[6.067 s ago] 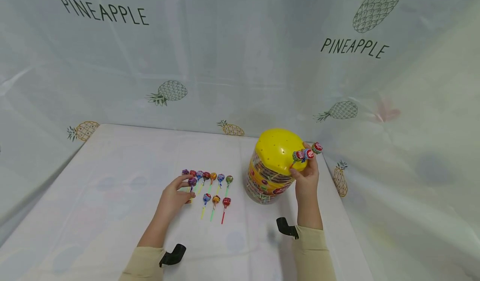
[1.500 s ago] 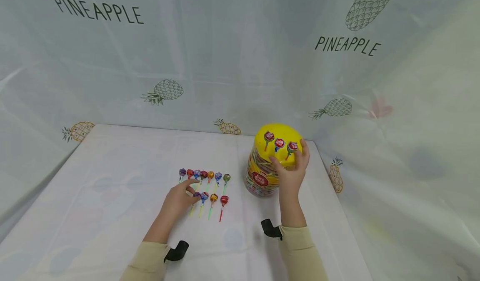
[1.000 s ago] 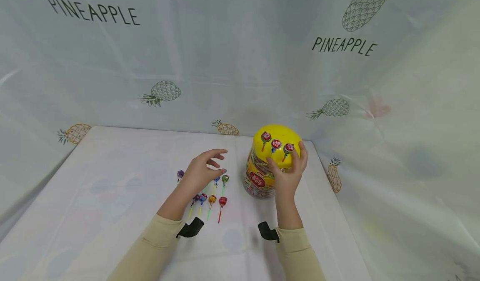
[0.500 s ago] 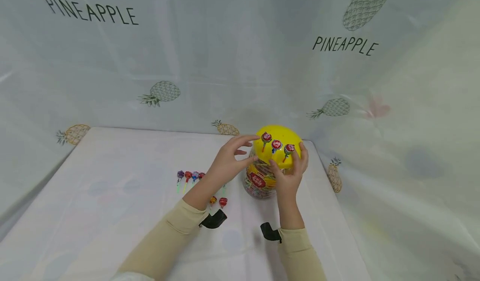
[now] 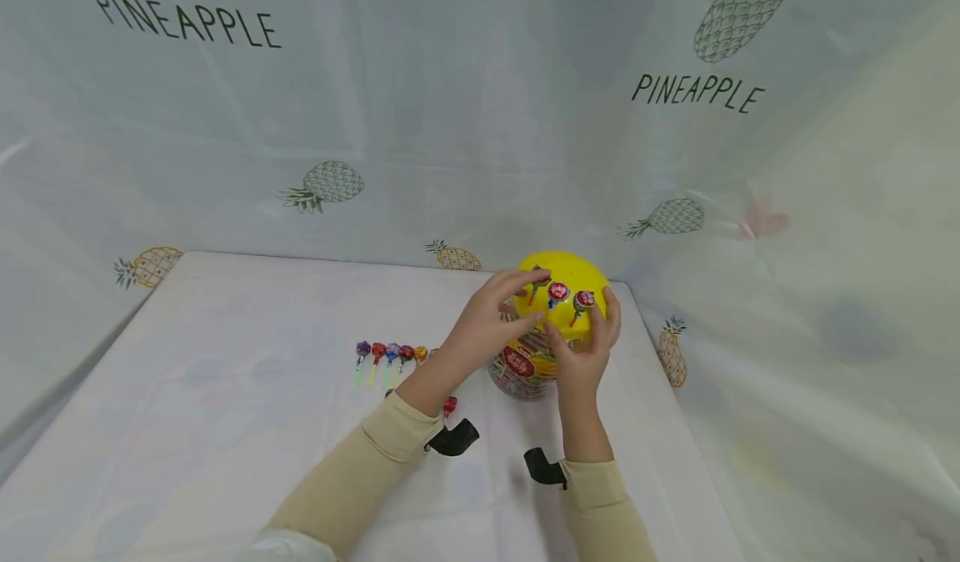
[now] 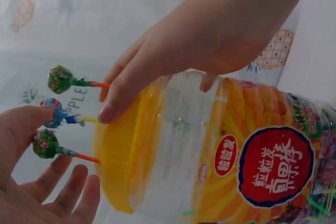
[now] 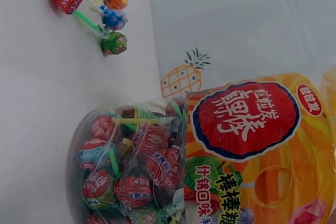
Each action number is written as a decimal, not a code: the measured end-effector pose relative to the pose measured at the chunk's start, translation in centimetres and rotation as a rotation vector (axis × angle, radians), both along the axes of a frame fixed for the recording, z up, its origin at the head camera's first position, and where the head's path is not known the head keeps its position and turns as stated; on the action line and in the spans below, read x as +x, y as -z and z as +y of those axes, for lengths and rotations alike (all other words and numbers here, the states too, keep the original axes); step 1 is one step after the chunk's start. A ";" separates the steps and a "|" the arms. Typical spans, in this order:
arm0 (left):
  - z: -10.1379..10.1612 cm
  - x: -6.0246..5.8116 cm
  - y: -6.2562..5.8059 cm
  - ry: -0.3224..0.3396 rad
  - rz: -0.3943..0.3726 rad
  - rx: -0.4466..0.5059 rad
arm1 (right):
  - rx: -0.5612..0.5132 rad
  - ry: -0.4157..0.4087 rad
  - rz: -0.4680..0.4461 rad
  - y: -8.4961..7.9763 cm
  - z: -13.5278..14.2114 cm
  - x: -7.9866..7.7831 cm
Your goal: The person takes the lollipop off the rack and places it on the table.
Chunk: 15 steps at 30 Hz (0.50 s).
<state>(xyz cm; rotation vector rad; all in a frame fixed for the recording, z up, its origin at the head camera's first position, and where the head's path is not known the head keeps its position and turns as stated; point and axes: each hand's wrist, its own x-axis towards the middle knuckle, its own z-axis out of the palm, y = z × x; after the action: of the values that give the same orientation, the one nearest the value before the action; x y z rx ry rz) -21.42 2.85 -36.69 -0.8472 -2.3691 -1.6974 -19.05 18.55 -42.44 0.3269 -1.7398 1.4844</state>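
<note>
A clear candy jar (image 5: 517, 378) with a yellow lid (image 5: 566, 263) stands at the table's right side, filled with wrapped lollipops. Three lollipops stand by their sticks in the lid: a green-red one (image 6: 46, 144), a blue one (image 6: 54, 112) and another green one (image 6: 61, 79). My right hand (image 5: 585, 353) grips the lid's right side, thumb in front. My left hand (image 5: 487, 320) is at the lid's left side with fingers spread around the lollipops. In the left wrist view its thumb (image 6: 26, 121) overlaps the blue lollipop; no closed grip shows.
Left of the jar, lollipops lie in two rows on the white table (image 5: 247, 429), among them a purple one (image 5: 363, 348) and a red one (image 5: 450, 405). My left forearm covers several of them. A pineapple-print curtain (image 5: 450, 128) hangs behind the table.
My left hand has laid a purple lollipop in the front row, then moved right to the lid. The jar has turned, bringing its three lollipops from the right side round to the front.
</note>
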 end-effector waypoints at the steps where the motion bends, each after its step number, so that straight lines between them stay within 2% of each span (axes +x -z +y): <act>1: 0.1 0.0 0.0 0.001 0.002 -0.004 | -0.001 0.003 -0.007 0.0 0.0 0.0; 5: 0.5 0.2 0.2 0.000 0.025 -0.002 | -0.005 0.004 -0.013 0.0 0.1 0.1; 12: 0.9 0.2 0.3 -0.062 0.096 0.009 | -0.011 -0.019 0.012 0.0 0.2 0.1; 15: 0.9 0.1 0.4 -0.084 0.107 0.040 | -0.012 -0.015 -0.014 -0.2 0.0 0.3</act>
<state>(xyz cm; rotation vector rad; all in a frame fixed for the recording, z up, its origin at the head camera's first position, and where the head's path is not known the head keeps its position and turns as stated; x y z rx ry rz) -21.27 3.75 -37.04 -0.7985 -2.2607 -1.6196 -18.79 18.59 -42.26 0.3245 -1.7424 1.5099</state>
